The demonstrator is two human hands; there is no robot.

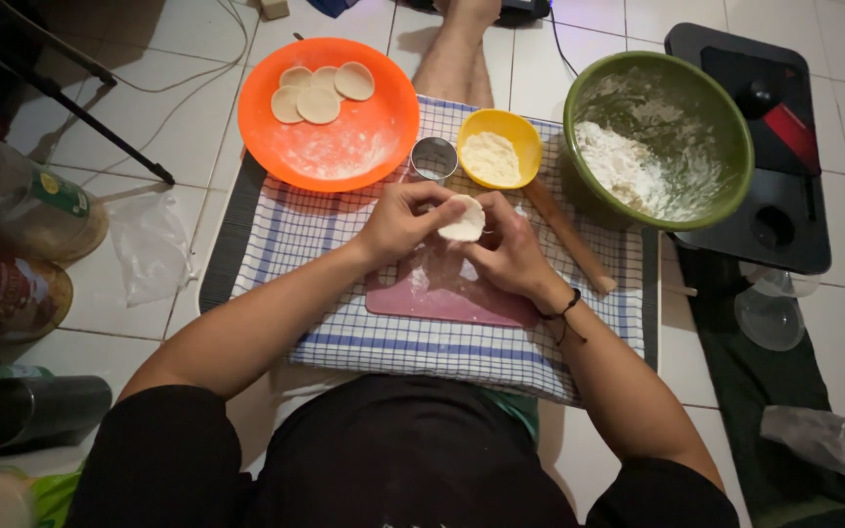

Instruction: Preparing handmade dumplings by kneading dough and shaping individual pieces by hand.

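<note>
While both hands meet above the pink cutting board (pixel 442 298), the left hand (pixel 405 221) and the right hand (pixel 509 252) grasp a small round of white dough (pixel 464 219) between their fingers, pinching it at its edges. The board lies on a blue-checked cloth (pixel 325 235) spread over the tiled floor (pixel 188 108). Just beyond the hands stand a metal ring cutter (pixel 433 158) and a yellow bowl (pixel 499 147) of filling, touching each other. A wooden rolling pin (pixel 569 235) rests beside the right hand. Farther left, an orange plate (pixel 329 113) carries four flat dough discs (pixel 321 93). To the right sits a green bowl (pixel 657 137) holding flour.
</note>
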